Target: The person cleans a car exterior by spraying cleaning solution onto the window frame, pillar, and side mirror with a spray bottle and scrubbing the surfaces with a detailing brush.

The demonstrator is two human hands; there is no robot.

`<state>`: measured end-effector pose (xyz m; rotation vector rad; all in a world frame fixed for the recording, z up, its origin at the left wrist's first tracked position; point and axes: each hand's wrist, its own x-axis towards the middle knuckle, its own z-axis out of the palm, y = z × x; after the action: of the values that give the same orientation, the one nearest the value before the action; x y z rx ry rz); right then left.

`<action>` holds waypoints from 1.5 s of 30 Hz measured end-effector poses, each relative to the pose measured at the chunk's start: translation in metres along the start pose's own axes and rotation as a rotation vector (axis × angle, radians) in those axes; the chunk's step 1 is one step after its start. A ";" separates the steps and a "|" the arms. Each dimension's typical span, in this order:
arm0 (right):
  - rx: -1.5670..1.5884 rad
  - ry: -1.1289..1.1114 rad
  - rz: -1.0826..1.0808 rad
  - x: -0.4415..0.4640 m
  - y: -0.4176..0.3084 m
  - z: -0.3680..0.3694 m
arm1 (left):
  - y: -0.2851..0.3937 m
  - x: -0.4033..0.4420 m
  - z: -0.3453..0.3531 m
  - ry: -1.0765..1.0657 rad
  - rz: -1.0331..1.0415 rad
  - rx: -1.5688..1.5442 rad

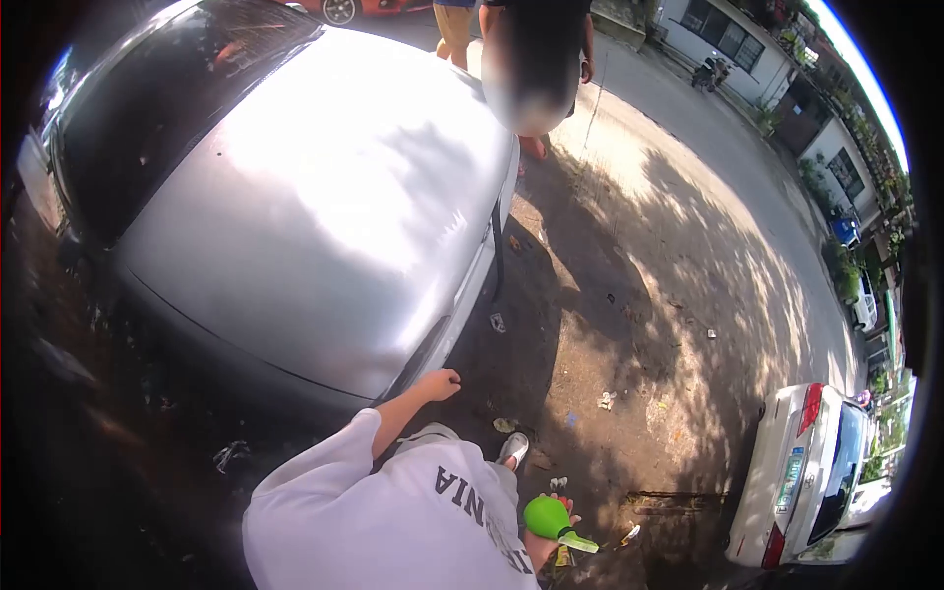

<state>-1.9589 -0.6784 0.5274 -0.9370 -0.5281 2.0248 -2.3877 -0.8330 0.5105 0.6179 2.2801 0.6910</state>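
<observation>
My left hand (pixel 442 384) hangs beside the front edge of a silver car (pixel 285 265), its fingers curled in and nothing visible in them. Low in the view, my right hand (pixel 540 547) is wrapped round a bright green, rounded squeeze bottle (pixel 546 515) with a pale green tip pointing down and to the right. The bottle hides part of that hand. Between the two hands are my white shirt (pixel 393 516) with dark letters and one light shoe (pixel 513 449) on the ground.
Two people stand by the car's far front corner, one in dark clothes (pixel 531 59), one in tan shorts (pixel 454 29). A white car (pixel 796 472) is parked at right. Litter (pixel 606 400) dots the shaded dirt ground. A road (pixel 708 147) and low houses (pixel 728 39) lie beyond.
</observation>
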 end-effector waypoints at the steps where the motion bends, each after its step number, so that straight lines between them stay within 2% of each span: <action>1: 0.146 0.001 0.115 0.033 -0.009 0.006 | -0.009 -0.014 -0.006 0.064 -0.164 0.007; 2: 0.293 0.019 0.230 0.065 -0.017 0.012 | -0.032 -0.018 0.001 0.132 -0.272 0.000; 6: -0.036 -0.179 0.451 0.164 -0.067 0.051 | -0.077 -0.067 0.069 0.416 -0.733 -0.167; 8: -0.132 -0.222 0.442 0.191 -0.090 0.058 | -0.081 -0.089 0.118 0.216 -0.907 -0.228; 9: -0.179 -0.265 0.428 0.200 -0.100 0.061 | -0.069 -0.102 0.136 0.060 -0.904 -0.279; 10: -0.230 -0.310 0.411 0.211 -0.108 0.064 | -0.056 -0.108 0.160 -0.010 -0.828 -0.184; 11: -0.260 -0.348 0.398 0.219 -0.111 0.059 | -0.024 -0.120 0.164 -0.055 -0.806 -0.305; 12: -0.261 -0.358 0.415 0.223 -0.113 0.053 | -0.021 -0.120 0.188 0.014 -0.717 -0.215; 15: -0.190 -0.262 0.540 0.227 -0.120 0.026 | 0.022 -0.112 0.203 0.084 -0.626 -0.243; 19: -0.120 -0.304 0.628 0.216 -0.110 -0.027 | 0.055 -0.105 0.187 0.219 -0.475 -0.359; 24: -0.071 -0.165 0.740 0.183 -0.097 -0.063 | 0.044 -0.122 0.180 0.313 -0.419 -0.533; 28: -0.136 -0.224 0.738 0.157 -0.093 -0.069 | 0.012 -0.167 0.219 0.352 -0.530 -0.595; 32: -0.229 -0.372 0.664 0.132 -0.094 -0.078 | -0.020 -0.244 0.279 0.187 -0.806 -0.613; 35: -0.270 -0.279 0.696 0.117 -0.094 -0.082 | -0.077 -0.299 0.347 0.055 -0.848 -0.376; 37: -0.272 -0.239 0.698 0.111 -0.093 -0.080 | -0.099 -0.311 0.367 0.018 -0.870 -0.312; 42: -0.307 -0.305 0.735 0.117 -0.080 -0.074 | -0.096 -0.336 0.368 0.040 -0.891 -0.467; 43: -0.275 -0.340 0.755 0.118 -0.081 -0.064 | -0.109 -0.324 0.371 0.072 -0.871 -0.391; 45: -0.309 -0.353 0.768 0.120 -0.080 -0.037 | -0.082 -0.302 0.337 0.105 -0.865 -0.505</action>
<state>-1.9363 -0.5331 0.5040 -1.0731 -0.7673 2.8932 -1.9673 -0.9702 0.3825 -0.6244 2.0488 0.7963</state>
